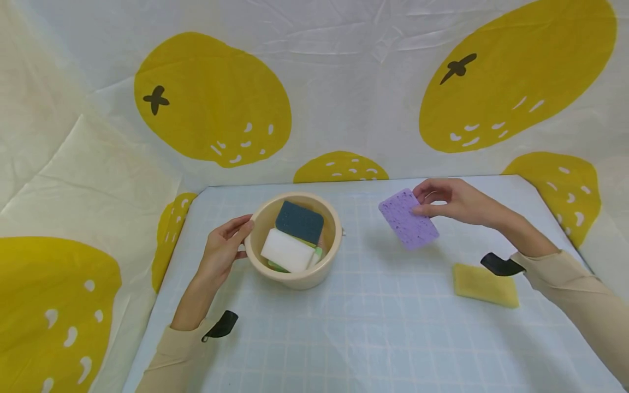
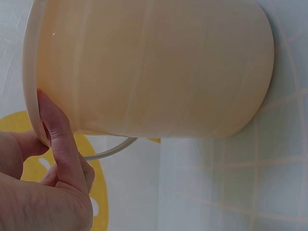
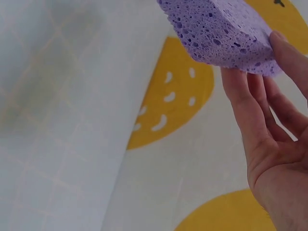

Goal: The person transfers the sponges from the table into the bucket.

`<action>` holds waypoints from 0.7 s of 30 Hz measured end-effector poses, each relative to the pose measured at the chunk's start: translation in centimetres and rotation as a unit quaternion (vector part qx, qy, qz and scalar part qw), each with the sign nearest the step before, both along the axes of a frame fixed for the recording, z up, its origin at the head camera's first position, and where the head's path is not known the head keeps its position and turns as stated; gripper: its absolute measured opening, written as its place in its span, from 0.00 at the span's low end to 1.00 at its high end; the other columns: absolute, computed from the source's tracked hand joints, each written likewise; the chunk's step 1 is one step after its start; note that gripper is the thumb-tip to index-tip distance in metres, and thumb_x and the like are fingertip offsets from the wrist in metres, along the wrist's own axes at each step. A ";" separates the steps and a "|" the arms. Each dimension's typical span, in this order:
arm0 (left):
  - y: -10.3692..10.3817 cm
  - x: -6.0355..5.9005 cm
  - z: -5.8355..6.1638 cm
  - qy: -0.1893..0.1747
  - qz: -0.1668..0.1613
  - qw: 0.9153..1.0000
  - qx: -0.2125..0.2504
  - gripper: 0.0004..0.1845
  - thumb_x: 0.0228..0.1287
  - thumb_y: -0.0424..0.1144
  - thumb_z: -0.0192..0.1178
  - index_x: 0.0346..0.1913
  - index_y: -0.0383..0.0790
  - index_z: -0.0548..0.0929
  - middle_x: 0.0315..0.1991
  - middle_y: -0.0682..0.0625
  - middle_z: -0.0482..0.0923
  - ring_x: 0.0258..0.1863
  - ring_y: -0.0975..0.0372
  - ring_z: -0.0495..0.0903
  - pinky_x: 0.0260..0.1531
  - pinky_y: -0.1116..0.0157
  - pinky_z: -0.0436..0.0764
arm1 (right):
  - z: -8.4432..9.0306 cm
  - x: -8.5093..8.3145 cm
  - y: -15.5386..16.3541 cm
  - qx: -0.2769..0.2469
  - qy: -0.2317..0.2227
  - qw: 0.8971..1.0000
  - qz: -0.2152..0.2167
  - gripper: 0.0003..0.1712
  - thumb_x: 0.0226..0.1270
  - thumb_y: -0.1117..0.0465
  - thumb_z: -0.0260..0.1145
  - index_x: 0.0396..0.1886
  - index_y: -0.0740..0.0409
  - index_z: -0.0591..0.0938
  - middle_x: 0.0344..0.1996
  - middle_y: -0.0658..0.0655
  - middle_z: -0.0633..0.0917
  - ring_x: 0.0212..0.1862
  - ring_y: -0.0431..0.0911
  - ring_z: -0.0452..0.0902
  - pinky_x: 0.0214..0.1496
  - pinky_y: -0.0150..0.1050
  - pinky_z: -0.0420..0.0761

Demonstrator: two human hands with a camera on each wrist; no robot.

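A cream bucket [image 1: 306, 279] stands upright on the table, left of centre in the head view. My left hand [image 1: 222, 246] pinches its rim at the left side, thumb on one side and fingers under the lip, as the left wrist view shows. Inside the bucket lie a dark blue-green sponge [image 1: 300, 221], a white sponge [image 1: 287, 250] and some green pieces partly hidden beneath them. Over the table to the right, my right hand [image 1: 454, 202] pinches a porous purple sponge [image 1: 408, 219] by its right edge between thumb and fingers. The sponge is raised, with its shadow below.
A yellow sponge [image 1: 485, 285] lies flat on the table, below the right wrist in the head view. Light blue checked cloth covers the table [image 1: 344, 338]. A white curtain [image 1: 344, 82] with large yellow fruit prints hangs behind and at the sides.
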State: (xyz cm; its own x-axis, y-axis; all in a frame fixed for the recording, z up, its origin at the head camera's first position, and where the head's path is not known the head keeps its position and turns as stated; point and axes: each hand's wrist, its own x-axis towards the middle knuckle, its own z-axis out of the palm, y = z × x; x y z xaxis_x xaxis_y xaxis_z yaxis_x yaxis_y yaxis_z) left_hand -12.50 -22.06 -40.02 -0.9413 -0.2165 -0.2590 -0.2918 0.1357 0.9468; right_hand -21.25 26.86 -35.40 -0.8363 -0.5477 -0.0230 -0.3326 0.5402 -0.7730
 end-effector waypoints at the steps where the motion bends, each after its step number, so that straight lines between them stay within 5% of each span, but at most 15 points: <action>1: 0.0 0.0 0.0 0.001 0.000 1.000 0.001 0.29 0.71 0.54 0.65 0.69 0.45 0.78 0.62 0.48 0.79 0.41 0.65 0.80 0.34 0.69 0.87 | 0.2 -0.1 -0.2 -0.002 -0.002 1.000 -0.001 0.19 0.67 0.61 0.75 0.54 0.60 0.82 0.46 0.55 0.85 0.46 0.44 0.84 0.48 0.31 0.85; 21: -0.2 -0.1 -0.2 0.011 -0.010 1.000 0.012 0.29 0.71 0.53 0.66 0.69 0.43 0.78 0.62 0.47 0.80 0.41 0.65 0.80 0.34 0.68 0.87 | 2.7 -1.5 -5.6 -0.047 0.022 0.997 0.065 0.17 0.67 0.63 0.75 0.53 0.60 0.83 0.46 0.55 0.85 0.48 0.47 0.83 0.53 0.31 0.82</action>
